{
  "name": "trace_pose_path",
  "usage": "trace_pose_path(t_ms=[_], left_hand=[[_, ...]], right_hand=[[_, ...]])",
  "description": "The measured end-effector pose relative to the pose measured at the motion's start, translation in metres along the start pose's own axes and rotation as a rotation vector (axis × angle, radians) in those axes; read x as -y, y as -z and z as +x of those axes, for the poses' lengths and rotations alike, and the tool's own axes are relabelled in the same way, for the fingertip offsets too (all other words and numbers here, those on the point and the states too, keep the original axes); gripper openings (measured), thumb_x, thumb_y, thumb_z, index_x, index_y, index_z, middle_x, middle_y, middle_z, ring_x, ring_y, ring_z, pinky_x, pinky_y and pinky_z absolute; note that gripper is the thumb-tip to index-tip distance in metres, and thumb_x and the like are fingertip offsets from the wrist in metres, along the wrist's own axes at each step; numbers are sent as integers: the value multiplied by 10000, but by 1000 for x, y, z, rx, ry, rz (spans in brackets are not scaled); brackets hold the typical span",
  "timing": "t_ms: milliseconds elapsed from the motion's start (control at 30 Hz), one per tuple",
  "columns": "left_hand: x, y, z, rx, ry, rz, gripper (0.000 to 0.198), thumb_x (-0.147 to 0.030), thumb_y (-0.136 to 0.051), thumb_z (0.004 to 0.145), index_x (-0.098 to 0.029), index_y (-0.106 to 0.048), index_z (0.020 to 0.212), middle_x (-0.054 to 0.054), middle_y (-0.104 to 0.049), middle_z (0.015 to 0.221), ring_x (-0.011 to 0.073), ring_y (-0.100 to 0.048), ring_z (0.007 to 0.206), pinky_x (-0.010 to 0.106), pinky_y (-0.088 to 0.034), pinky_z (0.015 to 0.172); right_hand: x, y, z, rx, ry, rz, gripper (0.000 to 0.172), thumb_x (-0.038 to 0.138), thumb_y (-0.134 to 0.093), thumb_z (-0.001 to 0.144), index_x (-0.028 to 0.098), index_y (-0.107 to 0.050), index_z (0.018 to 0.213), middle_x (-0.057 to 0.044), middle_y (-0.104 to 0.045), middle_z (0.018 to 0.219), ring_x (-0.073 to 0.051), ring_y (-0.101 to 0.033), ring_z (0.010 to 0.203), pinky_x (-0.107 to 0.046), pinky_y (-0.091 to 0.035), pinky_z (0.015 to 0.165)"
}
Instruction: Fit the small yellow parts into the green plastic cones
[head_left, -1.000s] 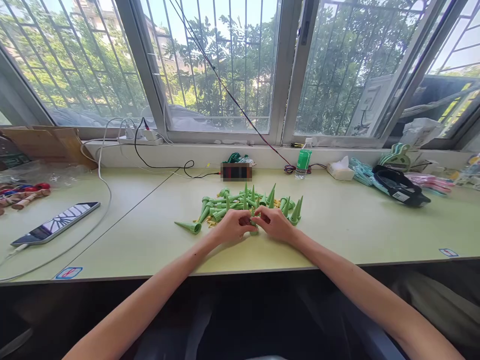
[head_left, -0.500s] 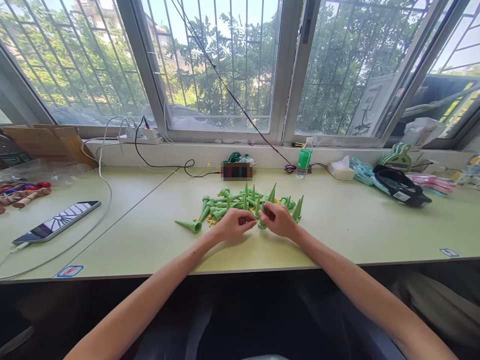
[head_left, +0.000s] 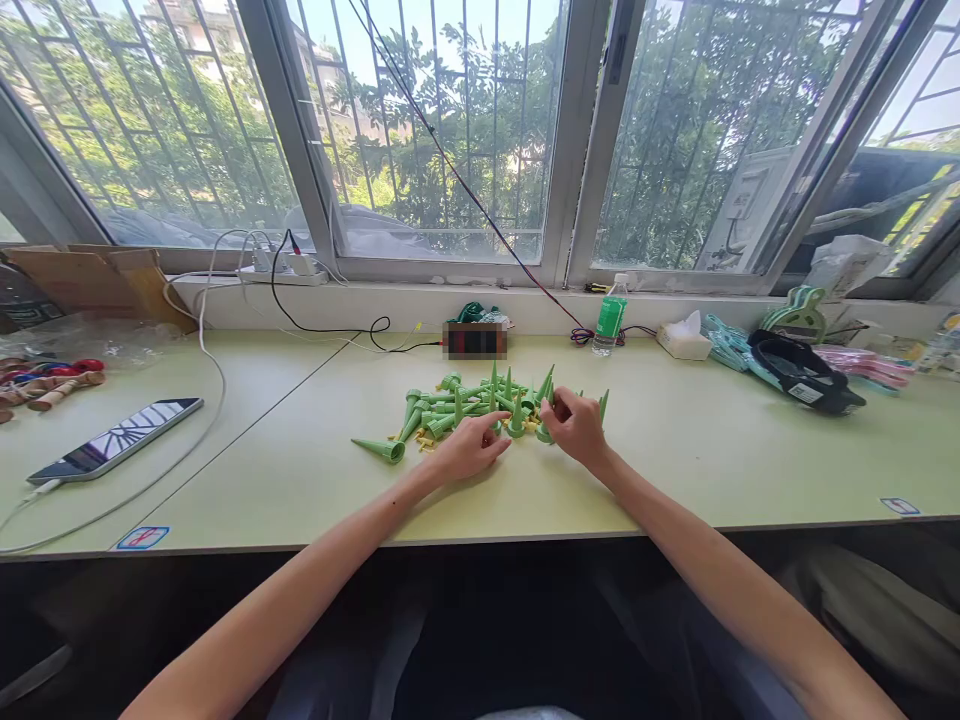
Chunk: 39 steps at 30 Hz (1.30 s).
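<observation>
A heap of green plastic cone-shaped spikes (head_left: 427,412) lies in the middle of the table, some lying flat and some standing point up. My right hand (head_left: 577,428) is closed around an upright green spike (head_left: 544,433) at the heap's right side; its fingers partly hide it. Just left of that, another upright spike (head_left: 516,418) stands free between my hands. My left hand (head_left: 469,447) rests at the front of the heap, thumb and forefinger apart, with nothing visible in it. Small yellow pieces (head_left: 424,440) are scattered among the spikes. One lone spike (head_left: 379,450) lies on its side at the left.
A phone (head_left: 116,440) on a white cable lies at the left of the table (head_left: 300,470). Behind the heap sits a small pixelated device (head_left: 475,341). A bottle (head_left: 610,318), a tissue box (head_left: 684,338) and a black cap-like item (head_left: 804,374) stand farther right.
My right hand has moved right, away from the spike now standing between the hands, to another spike. My left hand's fingers have spread, and its forefinger reaches toward the heap.
</observation>
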<state>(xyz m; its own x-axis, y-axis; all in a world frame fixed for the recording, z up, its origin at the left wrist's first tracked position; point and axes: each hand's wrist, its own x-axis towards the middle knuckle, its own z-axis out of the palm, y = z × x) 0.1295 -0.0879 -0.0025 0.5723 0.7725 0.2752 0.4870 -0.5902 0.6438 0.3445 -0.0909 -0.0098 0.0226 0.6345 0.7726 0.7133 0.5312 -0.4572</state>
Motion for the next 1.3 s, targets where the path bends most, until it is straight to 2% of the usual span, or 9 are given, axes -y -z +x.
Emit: trace_pose_path(t_ms=[167, 267, 367, 467, 600, 733, 800, 1133, 1300], left_hand=[[2, -2, 2, 33, -4, 1, 554, -309, -562, 853, -101, -523, 1365, -70, -523, 529, 111, -427, 522, 239, -365, 573], [4, -3, 2, 48, -11, 4, 532, -313, -564, 845, -96, -551, 1330, -75, -490, 525, 106, -402, 525, 236, -338, 566], [5, -3, 2, 57, -20, 1, 482, -328, -562, 848, -104, -591, 1274, -77, -467, 522, 102, -382, 523, 235, -317, 559], [7, -3, 1, 58, -22, -1, 468, -337, -559, 852, -105, -598, 1257, -76, -455, 530, 99, -366, 522, 235, -303, 551], [6, -3, 1, 57, -20, 10, 461, -341, -555, 853, -104, -606, 1246, -76, -434, 535, 98, -357, 522, 233, -295, 546], [3, -2, 0, 49, -11, 26, 458, -360, -556, 849, -113, -624, 1229, -63, -468, 547, 105, -381, 525, 234, -313, 548], [2, -1, 0, 53, -3, 36, 453, -365, -550, 852, -116, -630, 1222, -54, -494, 556, 110, -401, 526, 238, -326, 552], [0, -1, 1, 55, 2, 60, 418, -351, -545, 848, -123, -650, 1183, -45, -512, 561, 112, -415, 530, 241, -330, 551], [2, -1, 0, 37, -7, 63, 390, -351, -543, 857, -131, -661, 1156, -45, -515, 562, 111, -411, 526, 241, -331, 549]], right_hand=[[5, 3, -1, -53, -6, 46, 324, 357, -504, 902, 222, -375, 638, 53, -416, 490, -102, -367, 451, -230, -340, 513], [13, 6, 3, -117, -19, 87, 344, 394, -504, 926, 221, -384, 654, 51, -429, 506, -101, -386, 462, -222, -346, 513], [24, 12, 18, -170, -36, 113, 330, 421, -491, 945, 214, -430, 696, 34, -497, 561, -104, -436, 490, -223, -366, 537], [35, 15, 39, -176, 0, 105, 337, 419, -485, 953, 213, -423, 693, 49, -456, 545, -98, -402, 480, -224, -344, 534], [41, 7, 56, -110, 59, 81, 330, 387, -484, 955, 209, -416, 686, 49, -456, 548, -96, -403, 493, -227, -327, 550], [35, -6, 45, 1, 77, 61, 333, 388, -480, 954, 213, -402, 682, 54, -446, 528, -99, -384, 478, -232, -310, 541], [32, -10, 38, 9, 72, 62, 328, 389, -460, 960, 219, -390, 688, 56, -434, 526, -103, -367, 472, -233, -304, 532], [32, -7, 37, 108, 60, 26, 317, 347, -489, 931, 218, -385, 661, 51, -423, 531, -109, -358, 486, -245, -289, 533], [29, -8, 33, 114, 21, 32, 293, 347, -485, 929, 220, -390, 682, 49, -438, 542, -111, -383, 491, -245, -295, 539]])
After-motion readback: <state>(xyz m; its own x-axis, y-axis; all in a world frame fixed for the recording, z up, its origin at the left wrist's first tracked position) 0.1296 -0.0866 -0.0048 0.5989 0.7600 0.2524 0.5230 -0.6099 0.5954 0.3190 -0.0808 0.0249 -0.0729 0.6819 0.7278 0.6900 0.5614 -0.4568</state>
